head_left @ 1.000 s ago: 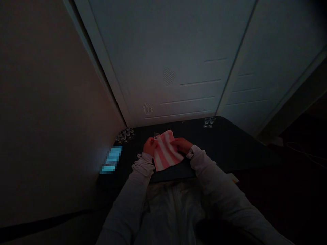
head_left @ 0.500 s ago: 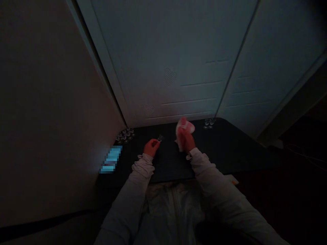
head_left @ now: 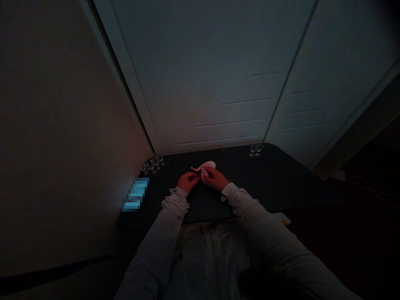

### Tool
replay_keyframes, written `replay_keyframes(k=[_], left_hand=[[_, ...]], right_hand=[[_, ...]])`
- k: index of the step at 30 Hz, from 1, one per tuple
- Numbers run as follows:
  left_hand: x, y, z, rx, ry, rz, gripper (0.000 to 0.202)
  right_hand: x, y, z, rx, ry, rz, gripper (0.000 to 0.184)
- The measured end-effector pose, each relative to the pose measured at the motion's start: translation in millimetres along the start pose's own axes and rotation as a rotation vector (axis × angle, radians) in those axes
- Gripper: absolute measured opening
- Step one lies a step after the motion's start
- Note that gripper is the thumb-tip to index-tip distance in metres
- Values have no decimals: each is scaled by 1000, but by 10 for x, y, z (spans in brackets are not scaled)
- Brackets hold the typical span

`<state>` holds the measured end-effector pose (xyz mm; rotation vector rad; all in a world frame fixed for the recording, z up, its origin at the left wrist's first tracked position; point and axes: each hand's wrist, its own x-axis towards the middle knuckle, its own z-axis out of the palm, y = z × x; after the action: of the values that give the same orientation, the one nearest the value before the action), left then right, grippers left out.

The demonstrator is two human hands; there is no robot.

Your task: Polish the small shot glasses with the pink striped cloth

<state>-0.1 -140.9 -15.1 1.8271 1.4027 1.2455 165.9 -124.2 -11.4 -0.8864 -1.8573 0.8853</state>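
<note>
My left hand is closed at the middle of the dark table, pinching the small stemmed glass seen there a moment ago; cloth and fingers now hide most of it. A pink and white cloth is bunched in my right hand, whose fingers are closed around it. The two hands nearly touch, and the cloth lies over the spot where the glass is held. Dim light blurs the details between the fingers.
Several small stemmed glasses stand together at the table's back left. More glasses stand at the back right of the black table. A glowing, pixelated rectangle is by the left wall. White panels rise behind.
My right hand has moved left and slightly down, bringing the cloth against my left hand and over the glass. The left hand has shifted a little to the right.
</note>
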Motion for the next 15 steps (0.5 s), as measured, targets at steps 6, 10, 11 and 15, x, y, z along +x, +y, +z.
replay_keyframes(k=[6,10,11,15], left_hand=[[-4,16,7,-103,-45,-5,22],[18,19,23,-287,-13,-107,31],[24,23,24,-328,-18,-140,33],[43,42,19,-446,-80,-227,37]], right_hand=[[-20,-33,-8,-163,-44,-33,36],[-23,-86,-14,-103,-9,-47,30],[-22,-94,-15,-84,6,-28,30],[-16,-94,-13,-42,44,28,33]])
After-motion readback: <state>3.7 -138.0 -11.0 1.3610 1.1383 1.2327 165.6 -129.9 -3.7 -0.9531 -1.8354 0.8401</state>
